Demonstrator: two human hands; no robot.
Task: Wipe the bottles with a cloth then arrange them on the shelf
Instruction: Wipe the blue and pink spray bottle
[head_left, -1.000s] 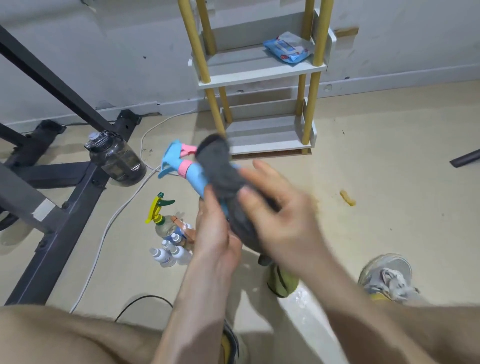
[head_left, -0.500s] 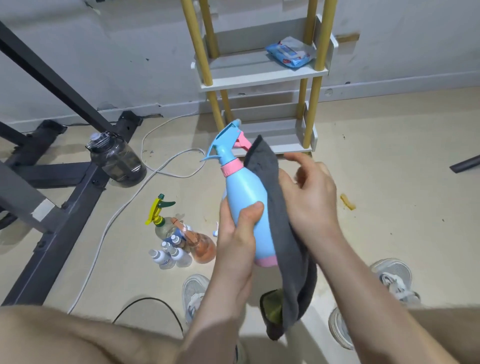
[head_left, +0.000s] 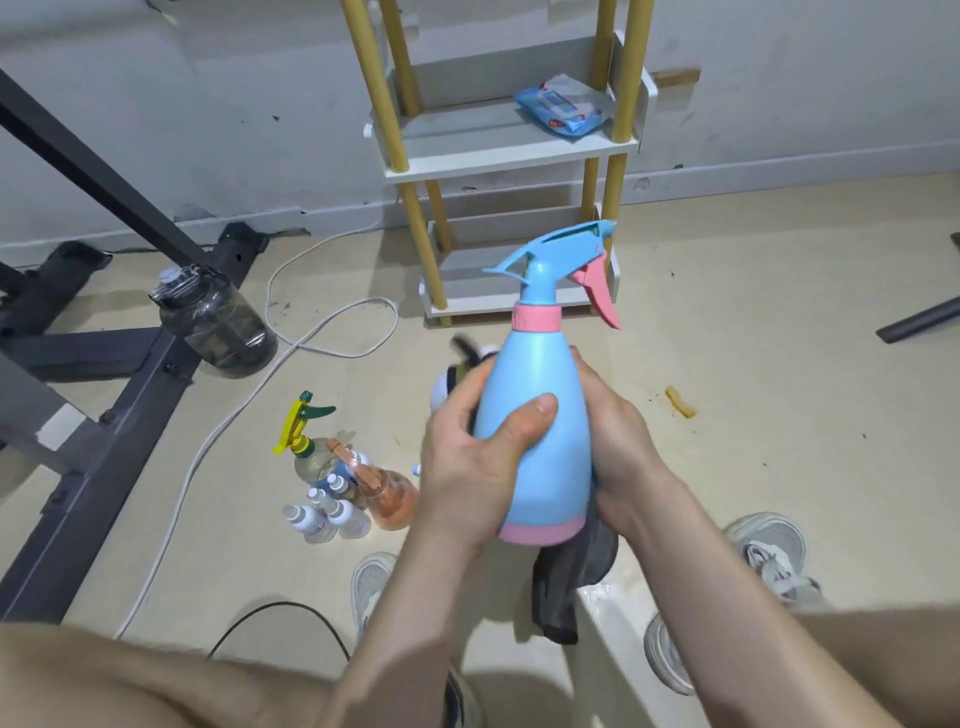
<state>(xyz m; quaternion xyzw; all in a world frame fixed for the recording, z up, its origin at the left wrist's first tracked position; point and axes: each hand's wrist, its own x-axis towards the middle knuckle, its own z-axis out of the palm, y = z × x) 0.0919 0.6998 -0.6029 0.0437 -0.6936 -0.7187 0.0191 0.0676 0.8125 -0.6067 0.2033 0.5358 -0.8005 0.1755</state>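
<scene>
Blue spray bottle (head_left: 535, 441) stands upright, nozzle pointing right; your left hand (head_left: 462, 467) grips its body, your right hand (head_left: 618, 441) clasps the grey cloth (head_left: 566, 587) against its far side.

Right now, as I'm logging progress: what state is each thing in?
left hand: grips the blue spray bottle.
right hand: holds the grey cloth against the bottle.
blue spray bottle: upright, between both hands.
grey cloth: hangs below the bottle.
floor bottles: standing clustered, not yet shelved.
shelf: wipes packet lies on one tier.
</scene>
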